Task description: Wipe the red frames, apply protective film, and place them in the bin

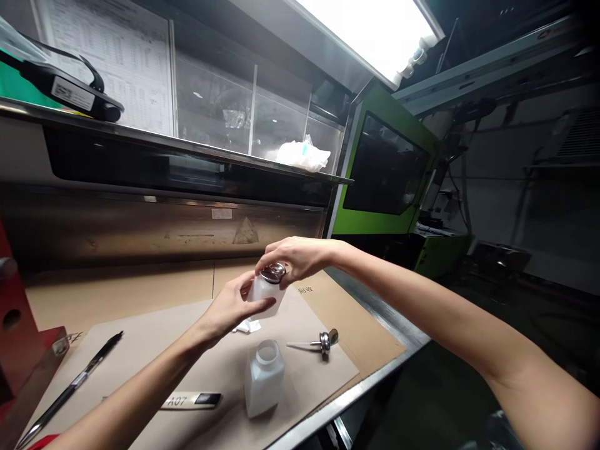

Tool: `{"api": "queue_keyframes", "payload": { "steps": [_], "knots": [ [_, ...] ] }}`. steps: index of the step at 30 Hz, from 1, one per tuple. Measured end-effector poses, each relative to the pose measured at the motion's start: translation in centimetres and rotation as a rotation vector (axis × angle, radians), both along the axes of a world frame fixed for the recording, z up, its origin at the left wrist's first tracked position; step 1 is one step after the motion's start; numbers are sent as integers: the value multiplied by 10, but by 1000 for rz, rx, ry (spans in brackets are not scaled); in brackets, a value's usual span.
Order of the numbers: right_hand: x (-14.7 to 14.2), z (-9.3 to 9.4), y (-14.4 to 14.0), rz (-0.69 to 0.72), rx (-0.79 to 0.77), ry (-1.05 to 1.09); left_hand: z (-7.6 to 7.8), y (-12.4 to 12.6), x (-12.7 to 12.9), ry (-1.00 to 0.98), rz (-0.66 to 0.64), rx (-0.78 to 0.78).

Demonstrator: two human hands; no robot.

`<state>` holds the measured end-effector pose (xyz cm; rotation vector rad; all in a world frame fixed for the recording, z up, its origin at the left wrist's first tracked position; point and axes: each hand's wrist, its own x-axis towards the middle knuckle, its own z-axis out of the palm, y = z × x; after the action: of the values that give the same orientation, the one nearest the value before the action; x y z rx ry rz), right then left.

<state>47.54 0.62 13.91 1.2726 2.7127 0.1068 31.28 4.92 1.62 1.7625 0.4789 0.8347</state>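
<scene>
My left hand (232,307) grips the body of a small white plastic bottle (268,297) held above the bench. My right hand (295,256) is closed over the bottle's metal pump cap (273,272). A second white bottle (263,377) stands open, without a cap, on the cardboard sheet (154,350) below. Its metal pump top with a thin tube (321,343) lies on the cardboard to the right of it. A small white scrap (247,326) lies under the held bottle.
A black pen (75,382) lies at the left, and a label strip marked A07 (190,400) lies near the bench's front edge. A red fixture (19,337) stands at far left. A steel shelf (187,150) with a white bag (302,155) hangs above; a green machine (389,169) stands right.
</scene>
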Motion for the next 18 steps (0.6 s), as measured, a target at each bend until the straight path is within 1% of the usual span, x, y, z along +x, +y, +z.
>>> {"api": "queue_keyframes", "payload": {
  "steps": [2,5,8,10,14,18],
  "knots": [
    [-6,-2,3,-49,42,-8,1,0,-1,5,2,9],
    [-12,1,5,-116,53,-29,2,3,-6,1,19,37],
    [-14,0,8,-177,6,1,2,6,-11,-3,58,81],
    [-16,-5,11,-240,-26,61,2,10,-15,10,98,114],
    [-29,-21,23,-370,6,183,-4,21,-20,53,243,191],
    [-50,-34,43,-497,-30,307,-12,33,-22,115,469,274]
  ]
}}
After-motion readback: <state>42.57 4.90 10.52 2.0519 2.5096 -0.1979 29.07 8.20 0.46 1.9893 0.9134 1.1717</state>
